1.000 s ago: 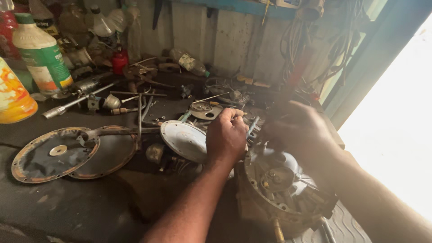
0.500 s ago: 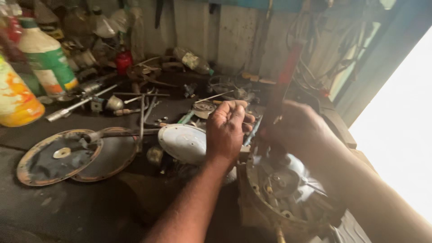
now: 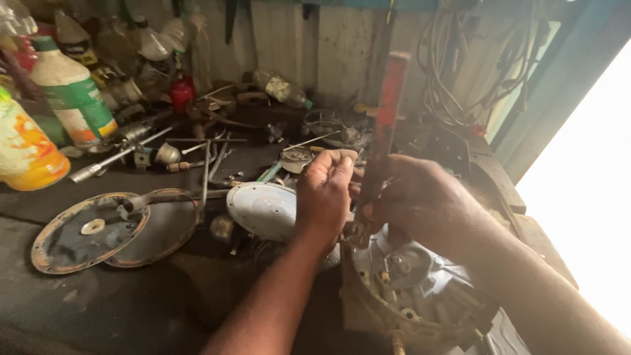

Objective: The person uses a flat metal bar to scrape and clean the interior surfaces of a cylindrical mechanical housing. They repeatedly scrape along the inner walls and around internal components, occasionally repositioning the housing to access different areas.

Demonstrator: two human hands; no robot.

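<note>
A grimy round metal engine casing (image 3: 414, 289) sits at the bench's near right edge. My right hand (image 3: 427, 204) grips the lower part of a long red-handled tool (image 3: 384, 125) that stands nearly upright, its tip down at the casing's rim. My left hand (image 3: 325, 194) is closed just left of the tool's shaft, fingers curled at it near the rim; what it pinches is hidden. A white round cover (image 3: 263, 209) lies just left of my left hand.
Two rusty round plates (image 3: 98, 230) lie at left. Loose rods, sockets and screwdrivers (image 3: 197, 151) litter the middle of the dark bench. Plastic bottles (image 3: 69, 98) and an orange jug (image 3: 23, 148) stand far left. Cables (image 3: 453, 72) hang on the back wall.
The red-handled tool has swung up into view and now stands upright in my right hand. Both hands stay at the casing's rim; the view has shifted slightly.
</note>
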